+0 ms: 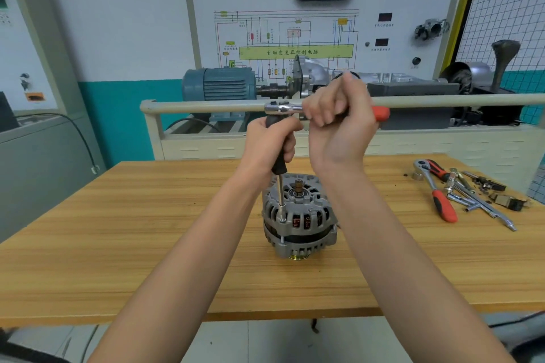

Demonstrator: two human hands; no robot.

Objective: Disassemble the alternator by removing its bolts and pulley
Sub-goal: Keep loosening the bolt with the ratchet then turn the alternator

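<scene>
Both hands (339, 118) grip tools above alternator (299, 219).

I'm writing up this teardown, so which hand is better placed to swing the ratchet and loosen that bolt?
Probably the right hand: it grips the ratchet handle. The left hand holds the upright driver steady on the alternator bolt.

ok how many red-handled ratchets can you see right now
2. One ratchet is held in the right hand, above the alternator. The other ratchet lies on the table at right among loose tools, which could hide more.
</scene>
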